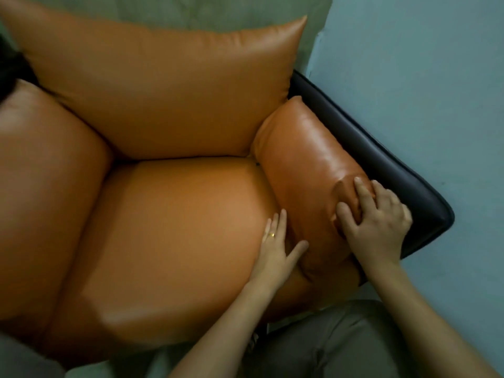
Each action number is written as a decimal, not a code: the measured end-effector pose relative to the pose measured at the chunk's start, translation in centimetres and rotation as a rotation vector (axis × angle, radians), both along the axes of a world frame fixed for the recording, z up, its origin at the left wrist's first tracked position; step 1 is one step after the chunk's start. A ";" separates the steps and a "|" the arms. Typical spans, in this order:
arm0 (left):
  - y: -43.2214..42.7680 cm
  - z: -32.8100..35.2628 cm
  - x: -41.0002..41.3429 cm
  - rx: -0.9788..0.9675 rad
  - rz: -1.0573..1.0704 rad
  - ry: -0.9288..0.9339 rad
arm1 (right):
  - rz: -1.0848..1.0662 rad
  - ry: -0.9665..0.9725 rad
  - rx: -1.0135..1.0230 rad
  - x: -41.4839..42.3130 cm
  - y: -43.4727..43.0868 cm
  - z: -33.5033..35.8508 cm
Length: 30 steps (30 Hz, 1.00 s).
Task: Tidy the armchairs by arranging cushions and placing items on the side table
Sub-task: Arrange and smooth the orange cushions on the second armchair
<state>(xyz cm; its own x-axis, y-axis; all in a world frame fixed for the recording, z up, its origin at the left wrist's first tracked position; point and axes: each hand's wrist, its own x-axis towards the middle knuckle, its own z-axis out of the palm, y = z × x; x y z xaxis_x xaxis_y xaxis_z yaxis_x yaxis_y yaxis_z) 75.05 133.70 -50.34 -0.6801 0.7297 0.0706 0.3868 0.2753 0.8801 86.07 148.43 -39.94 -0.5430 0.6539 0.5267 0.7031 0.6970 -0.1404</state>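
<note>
In the head view, looking steeply down into an orange leather armchair, the right hand (377, 222) is closed on the front end of the right arm cushion (308, 170), thumb and fingers pinching a fold of leather so that the surface puckers under them. The left hand (275, 248) lies nearly flat with fingers spread, its thumb pressed into the seam where that arm cushion meets the seat cushion (174, 230); it grips nothing. The arm cushion sits on the dark frame (381, 156) along the chair's right side, its rear end tucked against the back cushion (163, 88), which stands upright and looks settled. The left arm cushion (46, 170) rests in place on the opposite side. The step in hand appears to be seating and squaring the right arm cushion. The next move likely calls for the right hand to push or pull the cushion's front end until it lines up with the frame edge, while the left holds the seam down so the seat cushion does not shift. No side table or loose items are in view here.
</note>
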 end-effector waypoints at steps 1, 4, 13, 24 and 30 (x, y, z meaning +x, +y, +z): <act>-1.8 -0.2 -0.3 -0.024 0.013 0.049 | -0.041 0.007 -0.033 0.3 -0.8 0.4; -7.2 -0.5 -0.8 -0.080 0.135 0.136 | -0.082 0.045 -0.086 0.6 -4.4 1.0; -22.2 -2.0 -2.6 -0.505 0.292 0.500 | 0.409 -0.110 -0.238 -4.4 -18.4 -4.2; -36.7 -6.7 2.0 -0.595 0.425 0.392 | 0.821 -0.426 -0.358 -8.3 -32.3 -12.5; -40.0 -5.9 1.4 -0.141 0.857 0.428 | 0.868 -0.484 -0.251 -9.8 -35.6 -13.0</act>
<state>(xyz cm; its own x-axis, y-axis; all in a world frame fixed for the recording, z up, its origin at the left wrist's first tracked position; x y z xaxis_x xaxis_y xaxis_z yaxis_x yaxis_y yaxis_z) 76.45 93.72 -56.26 -0.9223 0.0189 0.3859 0.2859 0.7053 0.6487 76.25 112.83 -52.95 -0.9996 -0.0041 0.0277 -0.0093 0.9821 -0.1880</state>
